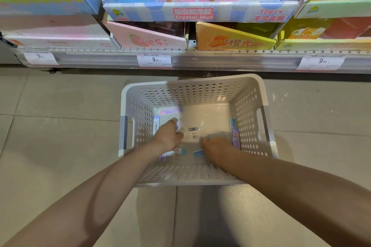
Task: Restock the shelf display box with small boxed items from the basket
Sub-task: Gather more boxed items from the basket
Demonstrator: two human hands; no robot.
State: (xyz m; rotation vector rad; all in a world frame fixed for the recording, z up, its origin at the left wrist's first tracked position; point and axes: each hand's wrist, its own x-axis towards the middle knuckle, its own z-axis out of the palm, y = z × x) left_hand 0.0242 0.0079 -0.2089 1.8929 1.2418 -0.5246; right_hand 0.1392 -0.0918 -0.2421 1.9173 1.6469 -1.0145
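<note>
1. Two bare forearms come in from the lower corners of the frame, both reaching down into a white perforated basket (249,110) on the tiled floor (50,126), centre frame.
2. Left hand (167,136), left-centre of the basket: fingers curled around a small whitish boxed item (179,125), blurred, details unreadable.
3. Right hand (217,146), right-centre of the basket, knuckles up, fingers bent down toward the basket bottom; cannot tell whether it grips anything.
4. Small blue box (198,153) lies on the basket bottom just beside the right hand, on its left.
5. Another small box (180,150) with a teal end sits below the left wrist, near a purple one (163,158) partly hidden by the arm.
6. More small boxes along the basket walls: a pink-striped one (170,111) at the far left, a tall one (156,126) standing against the left wall, two (235,134) against the right wall.
7. A barcode sticker (193,133) sits on the basket bottom between the hands.
8. Beyond the basket, across the upper frame, a shelf edge (220,59) with 9.90 price tags (154,59).
9. On the shelf: a pink display box (148,38), an orange display box (232,41), and above them a blue "Crystal Mud" display box (192,13) holding jars.
</note>
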